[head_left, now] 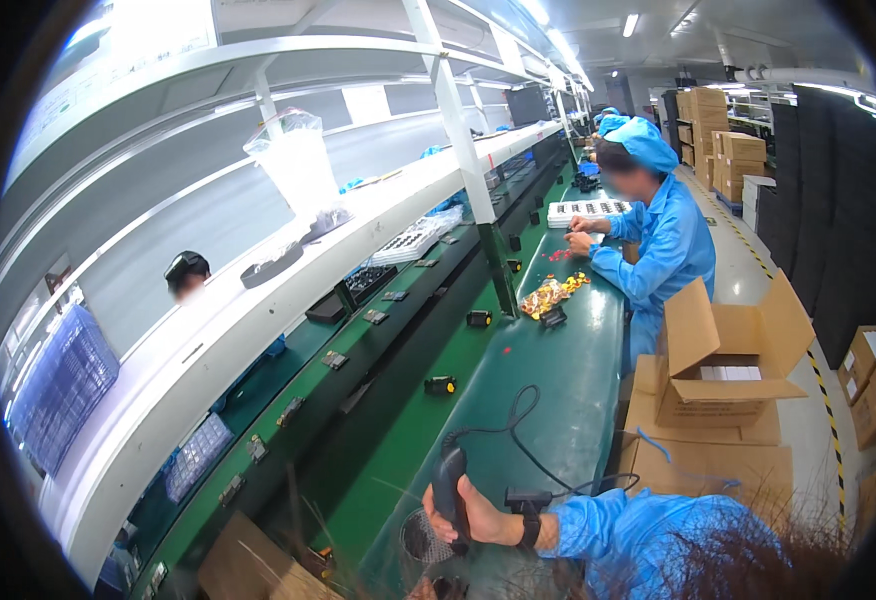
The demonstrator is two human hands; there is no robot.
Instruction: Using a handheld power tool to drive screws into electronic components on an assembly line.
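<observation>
My right hand (468,515) reaches in from the right, its fingers wrapped round a black corded hand tool (449,490) shaped like an electric screwdriver, held upright. The tool's cord (503,428) leaves its top and loops over the green bench (483,405). Beside the fingers stands a round mesh cup (418,540). A small part of my left hand (424,590) shows at the lower edge, closed against a dark piece (448,588) that I cannot make out. A black block (528,499) lies by my right wrist.
Small black-and-yellow units (440,385) sit on the green conveyor to the left, with circuit boards (335,360) on the rail beyond. Farther up the bench lies a pile of yellow parts (555,293). A co-worker (658,240) in blue works there, near an open carton (723,375).
</observation>
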